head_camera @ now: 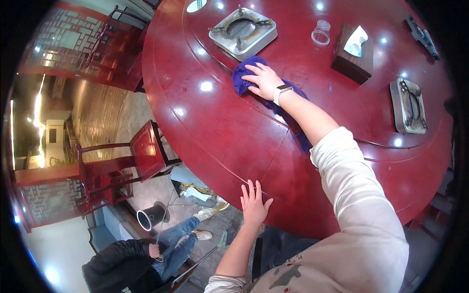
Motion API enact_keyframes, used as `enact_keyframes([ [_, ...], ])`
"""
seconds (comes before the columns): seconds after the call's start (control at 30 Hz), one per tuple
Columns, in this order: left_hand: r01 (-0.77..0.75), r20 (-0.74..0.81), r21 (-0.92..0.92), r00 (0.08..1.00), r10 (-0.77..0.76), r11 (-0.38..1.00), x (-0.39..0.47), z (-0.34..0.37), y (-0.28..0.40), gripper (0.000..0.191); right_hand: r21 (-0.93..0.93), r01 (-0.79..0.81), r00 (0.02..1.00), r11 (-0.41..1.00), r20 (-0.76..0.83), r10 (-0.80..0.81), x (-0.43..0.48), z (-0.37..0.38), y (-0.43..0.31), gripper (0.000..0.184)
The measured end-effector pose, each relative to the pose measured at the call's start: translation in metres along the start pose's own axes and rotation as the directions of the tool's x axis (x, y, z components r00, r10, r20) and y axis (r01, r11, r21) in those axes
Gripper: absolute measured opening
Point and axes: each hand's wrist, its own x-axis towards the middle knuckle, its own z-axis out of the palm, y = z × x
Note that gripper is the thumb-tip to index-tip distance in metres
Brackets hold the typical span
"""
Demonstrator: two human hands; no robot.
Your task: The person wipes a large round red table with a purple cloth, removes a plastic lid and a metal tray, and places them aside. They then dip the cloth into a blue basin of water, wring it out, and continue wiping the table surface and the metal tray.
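My right hand [264, 80] presses a purple cloth [243, 78] onto the raised centre of a round red wooden table [234, 128]; a pale smartwatch is on its wrist. The cloth trails back under my forearm. Just beyond the fingers stands a square portable gas stove [243, 31]. Near the table's close edge, my left hand [254, 205] rests with spread fingers and holds nothing. Farther right on the raised part are a wooden tissue box [353, 58], a clear plastic cup [321, 33] and a second stove [408, 106].
A dark tool-like object [421, 36] lies at the table's far right. Left of the table are a red wooden chair [148, 150], a black bin [154, 216] and a long-handled dustpan [188, 179]. A person in a dark jacket [121, 265] holds its handle.
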Motion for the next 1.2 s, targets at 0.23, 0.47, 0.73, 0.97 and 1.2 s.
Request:
enact_keyframes([
  [0.23, 0.016, 0.028, 0.034, 0.999, -0.017, 0.999, 0.001, -0.003, 0.002, 0.087, 0.134, 0.109, 0.99, 0.985, 0.079, -0.12, -0.079, -0.047, 0.006, 0.026],
  [0.47, -0.021, 0.016, 0.043, 1.0, 0.02, 0.999, 0.002, -0.004, -0.006, 0.084, 0.018, -0.262, 0.965, 0.965, 0.0, 0.262, -0.244, -0.158, 0.019, 0.022],
  [0.73, 0.015, 0.056, 0.052, 0.998, -0.017, 0.999, 0.009, -0.001, -0.01, 0.085, -0.262, -0.591, 0.791, 0.763, -0.373, 0.484, -0.205, -0.096, -0.012, 0.036],
  [0.97, -0.004, 0.046, 0.032, 0.999, 0.002, 0.999, 0.01, -0.004, -0.012, 0.086, -0.094, -0.184, 0.977, 0.978, -0.127, 0.172, -0.037, 0.02, -0.041, 0.022],
  [1.2, -0.026, 0.014, 0.017, 1.0, 0.026, 1.0, 0.012, -0.004, -0.016, 0.087, -0.029, -0.036, 0.997, 0.999, -0.067, 0.034, -0.122, 0.013, -0.062, 0.026],
])
